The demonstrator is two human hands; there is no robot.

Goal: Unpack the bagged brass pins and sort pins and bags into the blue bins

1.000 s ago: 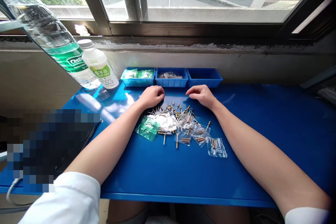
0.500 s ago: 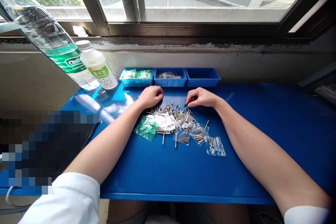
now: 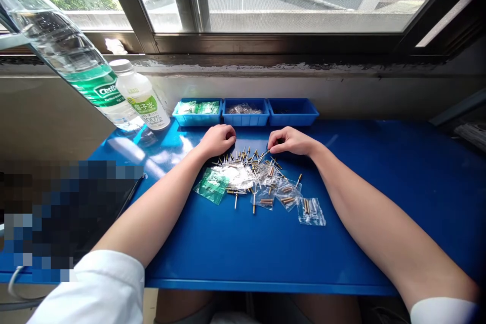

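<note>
My left hand (image 3: 219,140) rests on the blue table behind the left part of a pile of rivets (image 3: 243,156); its fingers are curled and hide whatever may be in them. At the pile's right back edge, my right hand (image 3: 289,140) pinches a rivet (image 3: 265,154) between thumb and fingertips. Small clear bags with copper-coloured pieces (image 3: 287,195) lie at the pile's right, one bag (image 3: 311,211) apart from the others. A green bag (image 3: 212,185) lies at the left of the pile.
Three blue bins stand in a row along the wall: one with green packets (image 3: 198,107), one with clear packets (image 3: 245,109), one with dark small items (image 3: 281,111). A large water bottle (image 3: 94,81) and a white bottle (image 3: 142,96) stand at the left.
My right fingertips now hold a rivet that shows between them and the pile; the hand has hardly moved. My left hand has stayed in place.
</note>
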